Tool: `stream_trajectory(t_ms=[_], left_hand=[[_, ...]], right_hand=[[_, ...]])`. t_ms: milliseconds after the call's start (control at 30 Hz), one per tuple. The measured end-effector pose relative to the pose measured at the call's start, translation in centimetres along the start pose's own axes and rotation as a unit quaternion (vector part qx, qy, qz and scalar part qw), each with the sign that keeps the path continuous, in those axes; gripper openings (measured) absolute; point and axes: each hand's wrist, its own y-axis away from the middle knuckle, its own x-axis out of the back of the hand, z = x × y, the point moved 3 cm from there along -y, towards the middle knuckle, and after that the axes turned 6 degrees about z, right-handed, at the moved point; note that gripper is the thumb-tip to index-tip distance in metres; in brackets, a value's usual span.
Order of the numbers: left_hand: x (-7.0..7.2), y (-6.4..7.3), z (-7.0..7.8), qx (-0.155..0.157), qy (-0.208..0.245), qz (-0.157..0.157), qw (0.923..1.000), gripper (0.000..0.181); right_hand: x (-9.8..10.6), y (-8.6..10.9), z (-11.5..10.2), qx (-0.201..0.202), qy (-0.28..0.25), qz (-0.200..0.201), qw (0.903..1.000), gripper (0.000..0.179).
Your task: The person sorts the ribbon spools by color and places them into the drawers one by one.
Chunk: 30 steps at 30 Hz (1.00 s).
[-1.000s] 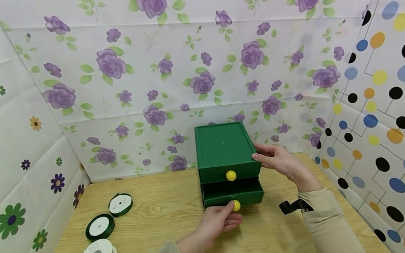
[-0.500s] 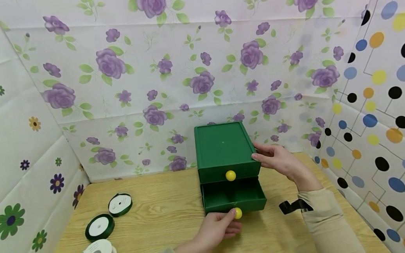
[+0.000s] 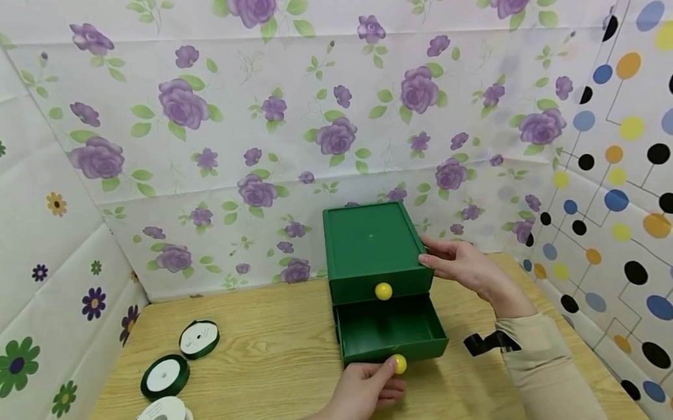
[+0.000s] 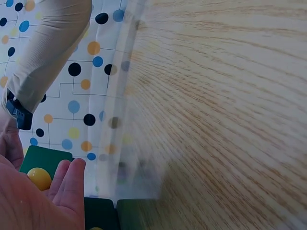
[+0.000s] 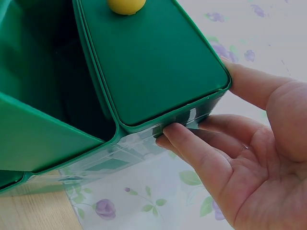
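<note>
**Inspector:** Left hand (image 3: 357, 391) pinches the yellow knob (image 3: 400, 363) of the lower drawer (image 3: 389, 336), thumb and fingers curled round it. Right hand (image 3: 463, 267) lies against the right side of the green drawer box (image 3: 370, 241); fingers fairly straight, thumb near the top edge, bracing rather than clasping.

**Clerk:** And the drawer itself?

**Inspector:** Drawn well out toward the person, interior in view and, so far as the head view shows, bare. The upper drawer (image 3: 381, 286) sits flush, its own yellow knob (image 3: 384, 290) untouched. The box stands at the back of the wooden table (image 3: 276, 351), close to the flowered wall.

**Clerk:** Step in hand?

**Inspector:** In my judgement, opening the lower drawer, near its full travel. Next calls for the left hand to let go of the knob while the right keeps the box steady.

**Clerk:** Anything else?

**Inspector:** Three ribbon spools (image 3: 166, 375) at the left of the table, well apart from the box.
</note>
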Motion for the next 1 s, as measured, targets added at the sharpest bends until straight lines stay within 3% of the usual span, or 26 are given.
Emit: stream_trajectory(t_ms=[1000], left_hand=[[-0.10,0.63,-0.52,-0.007,-0.025,-0.005,0.9997,0.044]], right_hand=[[0.08,0.02,0.14,-0.004,0.002,0.007,1.0000,0.079]])
